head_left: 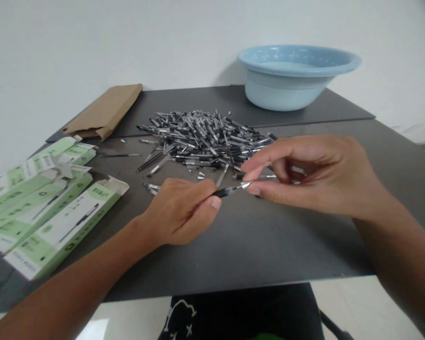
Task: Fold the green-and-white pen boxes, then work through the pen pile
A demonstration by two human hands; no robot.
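Observation:
My left hand point(184, 210) is closed around a pen point(225, 191) whose black grip and clear front end stick out to the right, past the thumb. The thumb and index finger of my right hand point(315, 174) pinch a small silver pen tip point(246, 185) at the front of that pen. I cannot tell whether the tip is screwed on or only touching. Just behind both hands lies a big heap of clear and black pens point(205, 134), with a few loose silver tips point(200, 175) at its front edge.
Several green and white pen boxes point(67, 226) overlap on the left side of the dark table point(269, 255). Behind them lies a brown cardboard box point(104, 111). A light blue basin point(286, 87) stands at the back right by the wall. A thin refill point(118, 155) rests left of the heap.

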